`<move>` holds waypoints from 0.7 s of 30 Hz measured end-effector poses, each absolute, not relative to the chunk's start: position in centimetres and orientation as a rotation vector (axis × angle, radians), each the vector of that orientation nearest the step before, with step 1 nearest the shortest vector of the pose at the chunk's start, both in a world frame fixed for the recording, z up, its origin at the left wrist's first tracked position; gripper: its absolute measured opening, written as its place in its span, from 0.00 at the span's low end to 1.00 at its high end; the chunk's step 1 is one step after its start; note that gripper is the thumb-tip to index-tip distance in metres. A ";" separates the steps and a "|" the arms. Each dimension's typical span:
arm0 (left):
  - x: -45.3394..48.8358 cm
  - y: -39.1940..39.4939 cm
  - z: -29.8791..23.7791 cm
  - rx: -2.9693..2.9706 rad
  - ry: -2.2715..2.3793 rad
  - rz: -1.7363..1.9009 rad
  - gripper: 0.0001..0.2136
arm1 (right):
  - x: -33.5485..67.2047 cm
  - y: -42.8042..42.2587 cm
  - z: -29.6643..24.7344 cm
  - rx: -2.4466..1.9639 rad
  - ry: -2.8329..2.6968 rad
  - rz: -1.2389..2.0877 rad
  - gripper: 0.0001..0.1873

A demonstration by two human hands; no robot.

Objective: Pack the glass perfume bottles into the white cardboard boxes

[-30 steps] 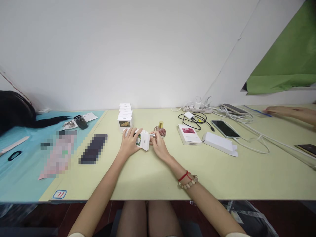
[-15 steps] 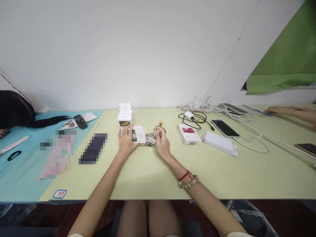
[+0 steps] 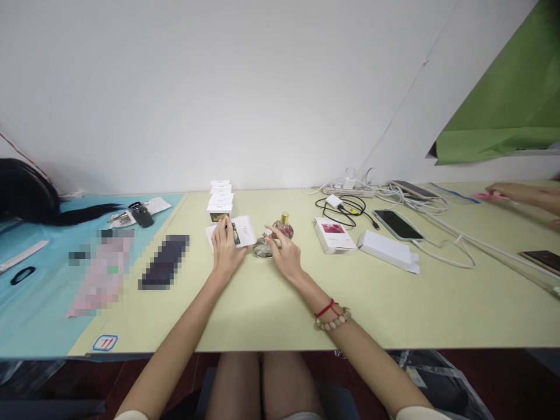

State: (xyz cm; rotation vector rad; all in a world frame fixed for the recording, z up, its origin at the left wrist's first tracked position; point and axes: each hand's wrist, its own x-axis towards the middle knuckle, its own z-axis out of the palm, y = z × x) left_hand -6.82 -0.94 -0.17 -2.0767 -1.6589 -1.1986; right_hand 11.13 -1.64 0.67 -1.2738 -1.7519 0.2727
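Observation:
My left hand is closed on a small white box with a green and white flower picture, its flap sticking out to the left. Just right of it, the thumb and forefinger of my right hand grip the neck of a round clear glass bottle with greenish contents. The bottle is low at the table surface, partly behind my fingers. Right behind that hand stands another round bottle with a gold cap and reddish contents.
Several white boxes stand in a row at the back. To the right lie a white box with a red picture, a plain white box, cables and phones. Another person's hand holds something pink at far right.
My right fingers have shifted slightly left on the bottle, and the reddish bottle behind shows more. The box has tilted a little in my left hand. A pink item now shows at the other person's hand.

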 end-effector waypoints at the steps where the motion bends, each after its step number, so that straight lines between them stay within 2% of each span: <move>1: -6.6 -1.0 -0.2 -2.071 -1.666 -1.212 0.41 | 11.1 -1.7 0.8 -1.245 -1.766 0.273 0.18; 4: -6.3 -1.2 -0.2 -2.076 -1.665 -1.241 0.37 | 11.0 -1.7 1.0 -1.170 -1.777 0.246 0.17; 11: -5.9 -1.8 0.4 -2.259 -1.495 -1.319 0.22 | 10.8 -1.4 1.0 -1.086 -1.663 0.351 0.15; 17: -4.9 -2.4 0.2 -2.538 -1.373 -1.083 0.24 | 10.8 -1.4 1.1 -1.067 -1.632 0.401 0.15; 21: -4.8 -2.1 0.0 -2.587 -1.410 -1.023 0.19 | 10.8 -1.6 1.2 -1.058 -1.682 0.370 0.15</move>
